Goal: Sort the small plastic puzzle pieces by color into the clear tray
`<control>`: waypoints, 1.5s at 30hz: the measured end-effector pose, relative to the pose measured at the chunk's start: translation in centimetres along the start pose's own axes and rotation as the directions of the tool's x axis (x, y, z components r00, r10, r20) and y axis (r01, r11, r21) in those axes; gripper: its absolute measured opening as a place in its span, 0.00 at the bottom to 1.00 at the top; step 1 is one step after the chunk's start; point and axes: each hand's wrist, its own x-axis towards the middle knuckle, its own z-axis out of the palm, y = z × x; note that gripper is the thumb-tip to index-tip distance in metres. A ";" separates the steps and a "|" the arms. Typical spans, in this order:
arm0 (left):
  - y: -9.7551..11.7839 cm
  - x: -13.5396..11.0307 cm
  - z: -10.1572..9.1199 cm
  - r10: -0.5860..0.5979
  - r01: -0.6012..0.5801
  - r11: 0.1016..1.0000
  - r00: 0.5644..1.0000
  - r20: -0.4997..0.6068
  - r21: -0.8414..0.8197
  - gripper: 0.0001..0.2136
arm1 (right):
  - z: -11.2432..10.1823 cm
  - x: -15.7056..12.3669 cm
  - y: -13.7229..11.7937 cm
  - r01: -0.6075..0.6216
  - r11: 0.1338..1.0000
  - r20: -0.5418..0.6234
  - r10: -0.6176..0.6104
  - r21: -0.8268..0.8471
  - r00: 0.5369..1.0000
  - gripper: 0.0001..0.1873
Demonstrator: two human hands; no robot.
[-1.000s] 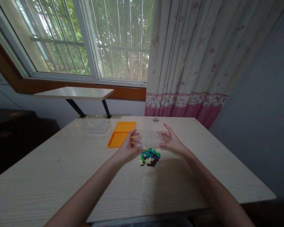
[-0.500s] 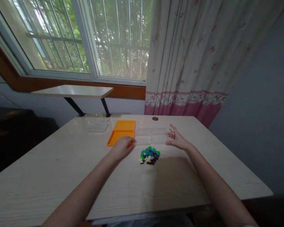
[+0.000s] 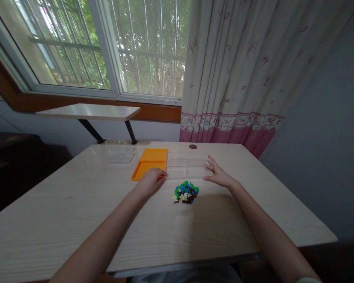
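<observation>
Several clear plastic boxes (image 3: pixel 177 171) lie edge to edge in a block on the table. At their near left corner, my left hand (image 3: pixel 151 181) has its fingers bent together, the tips on the box edge. My right hand (image 3: pixel 218 174) is at the right side of the block, thumb and fingers spread along the edge. Just in front of the boxes is a pile of small building bricks (image 3: pixel 185 192), green, blue, cream, yellow and dark brown. An orange case (image 3: pixel 153 155) lies opened flat beside the boxes, partly covered by my left hand.
More clear plastic containers (image 3: pixel 120 156) sit at the back left of the wooden table (image 3: pixel 85 220). A raised shelf (image 3: pixel 91 111) on black legs stands behind them. A round hole cover (image 3: pixel 192 146) is near the back edge. A curtain (image 3: pixel 230 125) hangs behind.
My right hand has shifted slightly left, and the right-hand boxes now sit closer against the left ones. My left hand stays at the box corner. The view has shifted a little.
</observation>
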 end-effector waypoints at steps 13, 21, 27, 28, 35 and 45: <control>-1.5 -0.1 -0.3 -0.032 0.032 0.999 0.999 0.004 0.025 0.11 | 0.5 1.0 0.1 0.039 0.995 0.059 -0.034 -0.087 0.998 0.55; -1.4 0.0 -0.3 -0.029 0.029 0.999 1.000 0.005 0.014 0.11 | 0.7 1.0 0.4 0.040 0.997 0.049 -0.036 -0.072 0.998 0.55; -1.4 0.0 -0.4 -0.030 0.029 0.999 0.999 0.022 0.039 0.13 | 0.6 1.1 0.4 0.038 0.997 0.052 -0.034 -0.060 0.998 0.56; -1.3 -0.1 -0.4 -0.030 0.029 0.999 0.999 0.023 0.046 0.13 | 0.6 1.1 0.4 0.039 0.997 0.053 -0.036 -0.062 0.998 0.55; -0.9 -0.4 -2.0 -0.097 0.108 0.978 0.993 -0.067 0.177 0.20 | 0.5 1.0 0.2 0.020 0.998 0.068 -0.016 -0.061 0.998 0.57; -12.3 0.0 -7.1 -0.589 0.641 0.694 0.767 -0.254 0.328 0.28 | 0.5 1.0 0.5 -0.022 0.999 0.032 0.020 0.035 0.999 0.55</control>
